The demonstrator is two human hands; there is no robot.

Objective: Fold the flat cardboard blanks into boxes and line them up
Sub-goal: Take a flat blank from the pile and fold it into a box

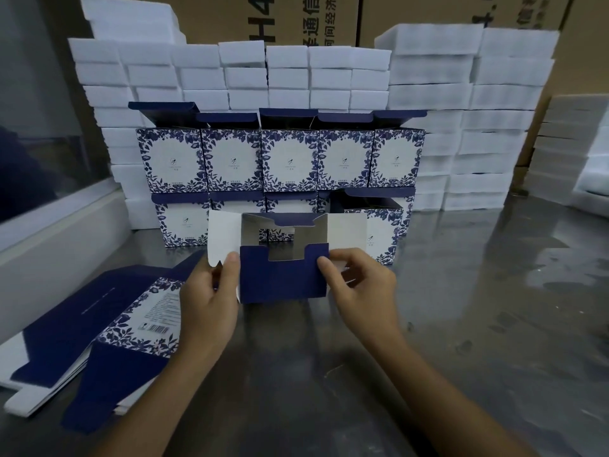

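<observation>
The brown cartons (273, 18) behind bear "H4" and the Chinese characters "通信" and "经济".

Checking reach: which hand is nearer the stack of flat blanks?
Left. The left hand holds the half-folded box right beside the stack of flat blanks; the right hand is across the box, farther away.

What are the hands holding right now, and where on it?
Both hold the half-folded box: left hand pinches its left edge, right hand its right edge, by the navy flap.
</observation>
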